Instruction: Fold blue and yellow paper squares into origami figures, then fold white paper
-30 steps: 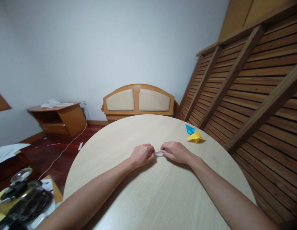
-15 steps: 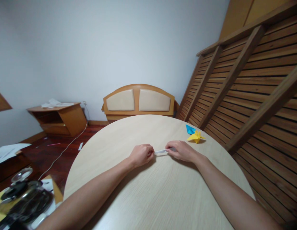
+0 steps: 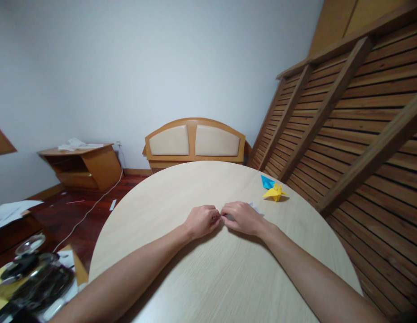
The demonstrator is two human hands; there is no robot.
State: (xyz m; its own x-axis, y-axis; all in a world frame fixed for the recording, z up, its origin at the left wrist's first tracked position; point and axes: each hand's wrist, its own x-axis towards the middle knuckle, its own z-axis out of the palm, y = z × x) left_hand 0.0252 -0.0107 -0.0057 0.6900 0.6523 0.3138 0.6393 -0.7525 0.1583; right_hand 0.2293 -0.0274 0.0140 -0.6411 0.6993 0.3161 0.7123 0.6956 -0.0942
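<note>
My left hand (image 3: 204, 221) and my right hand (image 3: 242, 217) meet over the middle of the round table (image 3: 208, 184), fingertips almost touching. Both are closed in a pinch on a folded piece of pale paper (image 3: 254, 207). Most of that paper is hidden by the fingers; a pointed edge shows behind my right hand. Beyond my right hand, near the table's right edge, sit a yellow origami bird (image 3: 275, 193) and a blue folded-paper piece (image 3: 267, 182) close beside it.
A wooden slatted frame (image 3: 356, 148) leans along the right. Past the table stands a headboard (image 3: 195, 141) against the wall. A low cabinet (image 3: 94, 168) with papers is at the far left. A glass-lidded pot (image 3: 40, 278) stands at the lower left.
My hands have come together; my right hand moved left and slightly nearer. The strip of paper between them is now covered, and part of the paper shows behind my right hand.
</note>
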